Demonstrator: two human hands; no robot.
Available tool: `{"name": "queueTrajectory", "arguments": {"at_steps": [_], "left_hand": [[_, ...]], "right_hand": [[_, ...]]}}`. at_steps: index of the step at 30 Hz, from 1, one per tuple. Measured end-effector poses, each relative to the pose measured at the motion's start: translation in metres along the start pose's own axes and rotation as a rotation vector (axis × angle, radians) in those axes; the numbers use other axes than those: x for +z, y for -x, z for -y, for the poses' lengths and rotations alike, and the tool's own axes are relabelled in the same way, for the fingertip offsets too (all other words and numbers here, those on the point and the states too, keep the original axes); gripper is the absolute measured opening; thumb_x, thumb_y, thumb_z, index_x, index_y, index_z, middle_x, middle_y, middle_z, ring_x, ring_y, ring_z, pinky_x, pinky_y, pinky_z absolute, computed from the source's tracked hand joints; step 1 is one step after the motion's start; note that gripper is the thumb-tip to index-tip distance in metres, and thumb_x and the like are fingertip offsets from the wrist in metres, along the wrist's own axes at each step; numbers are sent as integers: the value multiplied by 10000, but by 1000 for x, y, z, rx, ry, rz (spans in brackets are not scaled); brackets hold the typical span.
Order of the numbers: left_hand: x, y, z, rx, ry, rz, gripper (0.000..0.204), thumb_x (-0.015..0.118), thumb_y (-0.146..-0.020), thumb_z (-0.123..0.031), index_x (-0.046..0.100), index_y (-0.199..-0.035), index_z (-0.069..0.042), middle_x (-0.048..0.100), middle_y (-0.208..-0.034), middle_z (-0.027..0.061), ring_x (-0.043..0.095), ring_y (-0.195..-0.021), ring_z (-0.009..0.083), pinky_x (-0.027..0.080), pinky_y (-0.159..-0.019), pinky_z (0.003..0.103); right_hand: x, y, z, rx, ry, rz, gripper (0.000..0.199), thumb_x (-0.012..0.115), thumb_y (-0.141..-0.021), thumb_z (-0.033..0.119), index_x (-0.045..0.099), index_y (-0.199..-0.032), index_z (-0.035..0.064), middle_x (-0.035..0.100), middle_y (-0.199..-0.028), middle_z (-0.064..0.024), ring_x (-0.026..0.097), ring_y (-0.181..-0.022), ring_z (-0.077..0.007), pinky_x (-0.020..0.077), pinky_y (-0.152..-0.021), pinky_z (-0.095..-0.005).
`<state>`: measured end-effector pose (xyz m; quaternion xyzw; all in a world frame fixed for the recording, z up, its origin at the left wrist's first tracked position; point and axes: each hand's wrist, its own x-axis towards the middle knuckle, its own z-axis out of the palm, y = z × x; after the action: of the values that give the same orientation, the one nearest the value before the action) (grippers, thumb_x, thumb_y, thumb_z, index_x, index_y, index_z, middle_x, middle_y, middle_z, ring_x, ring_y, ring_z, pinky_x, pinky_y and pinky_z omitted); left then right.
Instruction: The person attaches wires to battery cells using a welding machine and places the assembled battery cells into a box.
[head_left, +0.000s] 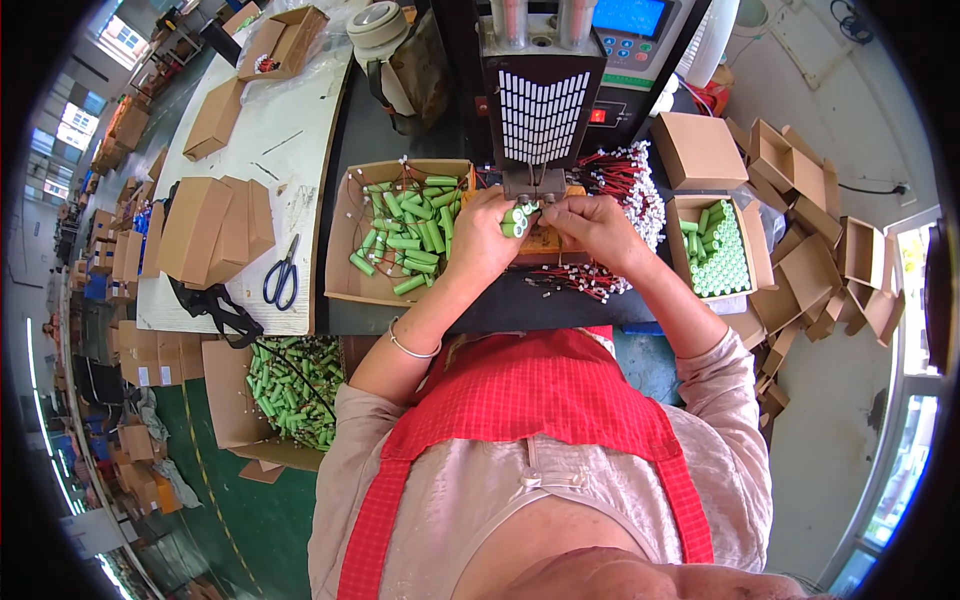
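Observation:
My left hand [482, 238] is closed round a few green battery cells [514, 224], their pale ends facing me. It holds them just under the metal tip of a benchtop spot-welding machine [545, 120]. From the other side, my right hand [602, 230] reaches in with thumb and fingers pinched close to the cells. Whatever lies in that pinch is too small to make out. Red and black wire leads with white connectors [645, 205] are heaped behind my right hand, and another bundle of leads [578, 280] lies below both hands.
To the left an open carton [372, 290] contains wired green cells; a smaller carton [763, 265] at right has cells standing in rows. Scissors [283, 275] and folded cardboard [205, 230] lie on the white table. A large carton [228, 400] of cells sits lower left. Empty boxes [810, 265] pile up right.

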<state>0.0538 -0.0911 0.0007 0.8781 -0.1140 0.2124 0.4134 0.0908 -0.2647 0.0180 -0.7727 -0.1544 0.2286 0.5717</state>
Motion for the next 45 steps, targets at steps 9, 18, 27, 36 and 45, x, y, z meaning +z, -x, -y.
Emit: {"name": "queueTrajectory", "arguments": {"at_steps": [9, 18, 27, 36, 45], "left_hand": [[-15, 1, -9, -55, -198, 54, 171, 676, -697, -145, 652, -833, -43, 608, -789, 130, 589, -701, 326, 486, -616, 387], [-42, 20, -5, -759, 1282, 361, 276, 687, -763, -77, 571, -1012, -39, 574, -811, 3, 490, -615, 53, 377, -490, 186], [-37, 12, -1, -677, 1217, 241, 248, 672, -772, -59, 581, -997, -9, 621, -808, 32, 507, -618, 57, 372, -492, 182], [-12, 11, 5, -136, 306, -1, 202, 702, -719, -51, 616, -883, 29, 644, -786, 79, 587, -684, 123, 469, -628, 253], [-6, 5, 11, 22, 164, -3, 188, 689, -677, -38, 609, -842, 6, 587, -738, 132, 584, -658, 264, 456, -602, 320]], "right_hand": [[-11, 14, 10, 56, -157, 141, 302, 621, -840, 181, 584, -1074, -6, 580, -693, 6, 498, -566, -35, 408, -507, -175], [-7, 39, 4, -149, -52, 164, 163, 618, -839, 149, 669, -911, 12, 622, -676, -19, 560, -599, -40, 465, -537, -188], [4, 29, -3, -886, 590, -85, 143, 638, -730, 14, 622, -872, 21, 591, -731, -113, 594, -652, -277, 488, -576, -338], [29, 11, -11, -700, 268, -472, 118, 638, -749, -11, 620, -865, -4, 586, -736, -107, 578, -643, -226, 458, -577, -287], [25, 6, -15, -611, 256, -419, 111, 630, -758, 9, 623, -868, -5, 592, -731, -112, 593, -669, -236, 461, -610, -298]]}}
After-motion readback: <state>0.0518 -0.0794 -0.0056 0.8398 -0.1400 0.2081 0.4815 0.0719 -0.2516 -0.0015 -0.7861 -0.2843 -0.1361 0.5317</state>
